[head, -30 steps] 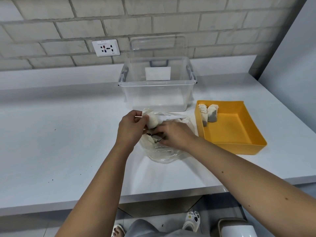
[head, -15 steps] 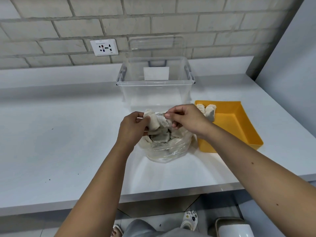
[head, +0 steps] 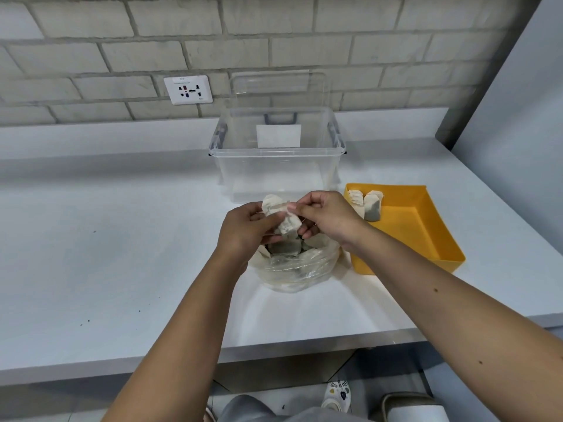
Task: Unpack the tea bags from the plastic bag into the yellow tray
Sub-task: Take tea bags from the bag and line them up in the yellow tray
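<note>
White counter: both hands [head: 246, 229] [head: 327, 217] grip one tea bag [head: 281, 214] above the plastic bag [head: 295, 266]; yellow tray [head: 426, 239] holds two.

Free room on the left, crowded on the right

The desk [head: 106, 254] is bare on its whole left half and along the near edge, so a hand can pass there freely. Behind the middle stands a clear plastic box [head: 277, 159], open on top, and it blocks the way to the wall. The plastic bag [head: 298, 269] sits in the centre just in front of this box, and both hands are close together above it, the left hand [head: 246, 233] and the right hand [head: 329, 217]. The yellow tray [head: 426, 239] lies just right of the bag; two tea bags [head: 365, 204] fill its far left corner, the rest of its floor is open.
</note>
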`<state>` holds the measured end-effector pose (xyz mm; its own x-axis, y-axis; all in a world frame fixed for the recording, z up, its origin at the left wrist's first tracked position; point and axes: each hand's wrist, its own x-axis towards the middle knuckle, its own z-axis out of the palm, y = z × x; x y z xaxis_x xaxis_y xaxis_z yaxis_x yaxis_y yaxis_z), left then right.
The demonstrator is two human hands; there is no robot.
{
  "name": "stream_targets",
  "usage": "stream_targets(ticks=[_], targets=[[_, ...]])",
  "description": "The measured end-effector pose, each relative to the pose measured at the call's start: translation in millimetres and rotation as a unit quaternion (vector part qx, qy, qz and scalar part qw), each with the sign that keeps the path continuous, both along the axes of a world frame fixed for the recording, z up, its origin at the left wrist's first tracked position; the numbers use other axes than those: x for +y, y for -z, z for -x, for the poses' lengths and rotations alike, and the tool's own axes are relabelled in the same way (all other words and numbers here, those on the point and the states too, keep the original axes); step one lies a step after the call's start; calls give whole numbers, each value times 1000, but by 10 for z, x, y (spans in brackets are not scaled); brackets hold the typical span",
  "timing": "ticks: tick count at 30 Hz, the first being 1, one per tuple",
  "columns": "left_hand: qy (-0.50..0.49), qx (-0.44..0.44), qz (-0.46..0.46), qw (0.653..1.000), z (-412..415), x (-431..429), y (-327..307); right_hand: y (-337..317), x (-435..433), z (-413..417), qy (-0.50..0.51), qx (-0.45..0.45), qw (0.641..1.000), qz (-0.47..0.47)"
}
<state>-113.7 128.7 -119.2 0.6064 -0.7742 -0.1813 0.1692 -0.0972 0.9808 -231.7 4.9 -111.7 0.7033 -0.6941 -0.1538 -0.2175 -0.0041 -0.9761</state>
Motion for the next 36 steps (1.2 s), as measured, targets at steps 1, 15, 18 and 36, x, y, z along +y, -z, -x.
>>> stream_targets(ticks=[1,15,18,36], targets=[[-16,-4,0,1000,-29,9,8,15,-12,-3,-2,11,1000,17],[-66,-125,-70,988,-238,98,122,311,98,11,-132,294,808,494],[-80,-169,-78,979,-283,119,127,52,-28,95,-117,224,892,374],[-89,-46,-23,995,-104,100,26,127,174,-218,10,58,995,76]])
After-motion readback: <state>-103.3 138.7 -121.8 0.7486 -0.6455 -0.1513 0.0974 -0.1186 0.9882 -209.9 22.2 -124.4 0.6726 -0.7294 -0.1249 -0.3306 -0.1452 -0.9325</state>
